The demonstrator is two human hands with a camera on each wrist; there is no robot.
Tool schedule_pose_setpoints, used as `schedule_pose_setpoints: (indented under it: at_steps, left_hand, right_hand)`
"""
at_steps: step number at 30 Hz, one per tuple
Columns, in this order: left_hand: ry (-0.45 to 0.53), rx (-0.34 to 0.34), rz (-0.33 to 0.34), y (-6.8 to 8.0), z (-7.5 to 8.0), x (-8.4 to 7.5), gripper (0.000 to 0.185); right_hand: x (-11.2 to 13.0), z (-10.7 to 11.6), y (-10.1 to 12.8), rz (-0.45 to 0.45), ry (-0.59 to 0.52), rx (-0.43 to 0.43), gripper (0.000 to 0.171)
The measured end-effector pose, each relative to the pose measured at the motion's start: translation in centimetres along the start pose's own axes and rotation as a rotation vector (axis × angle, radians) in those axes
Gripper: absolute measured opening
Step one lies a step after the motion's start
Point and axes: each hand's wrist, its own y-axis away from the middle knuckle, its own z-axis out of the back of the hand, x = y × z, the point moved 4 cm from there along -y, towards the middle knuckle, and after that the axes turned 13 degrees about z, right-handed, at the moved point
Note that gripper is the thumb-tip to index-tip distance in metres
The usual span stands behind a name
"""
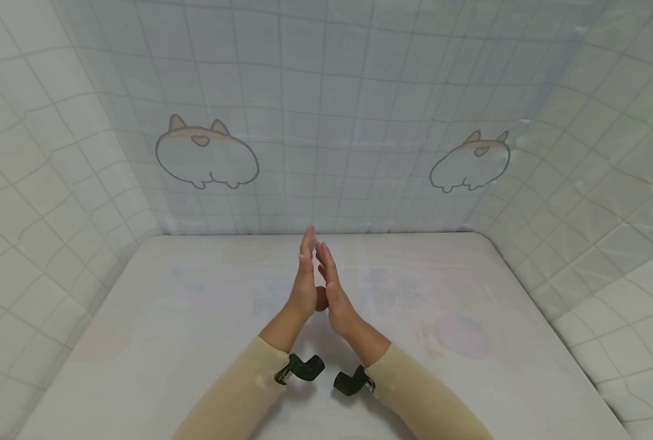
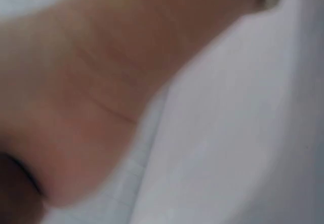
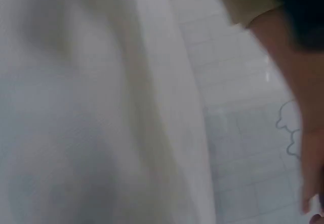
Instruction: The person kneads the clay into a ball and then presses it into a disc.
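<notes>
Between the heels of two upright palms sits a small round brown lump [image 1: 321, 299], smooth and dull like clay; the palms hide its sides. The left hand [image 1: 304, 284] presses it from the left, its fingers straight and pointing away. From the right, the right hand [image 1: 338, 300] presses it with fingers also extended. The fingertips of both hands lean close together above the lump. In the left wrist view the left wrist and palm heel fill much of the picture, blurred, with a brown rounded piece at the lower left corner. Only the right hand's edge appears in the right wrist view.
Under the hands is a white table [image 1: 194, 318] with faint pastel prints. Grid-patterned sheeting [image 1: 337, 110] with dog drawings rises behind it and on both sides. Dark wrist mounts [image 1: 306, 368] stick out inward from the cream sleeves [image 1: 238, 391].
</notes>
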Motion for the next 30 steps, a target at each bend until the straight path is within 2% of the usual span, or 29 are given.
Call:
schedule_pose_setpoints:
  at_steps: [4, 8, 11, 15, 22, 25, 30]
  left_hand:
    - [-0.048, 0.032, 0.056, 0.3, -0.4, 1.0, 0.098]
    - [-0.097, 0.086, 0.147, 0.9, -1.0, 1.9, 0.091]
    - [-0.108, 0.141, 0.177, 1.4, -1.4, 2.2, 0.085]
    - [-0.082, 0.200, 0.149, 2.0, -1.8, 2.4, 0.081]
    - [-0.038, 0.284, 0.102, 2.7, -2.4, 1.9, 0.090]
    - [0.007, 0.294, 0.067, 2.8, -2.5, 1.7, 0.093]
    - [0.049, 0.270, -0.002, 2.9, -2.4, 1.3, 0.093]
  right_hand:
    - [1.0, 0.3, -0.4, 0.038, 0.045, -0.030, 0.087]
    - [1.5, 0.8, -0.6, 0.003, 0.094, -0.090, 0.085]
    - [1.5, 1.3, -0.7, -0.016, 0.151, -0.134, 0.086]
    - [1.3, 2.1, -1.3, -0.008, 0.189, -0.179, 0.090]
    - [0.5, 3.5, -2.0, -0.026, 0.222, -0.240, 0.093]
    - [-0.1, 3.7, -2.0, -0.061, 0.216, -0.243, 0.093]
    - [-1.2, 3.7, -1.5, -0.135, 0.188, -0.211, 0.093]
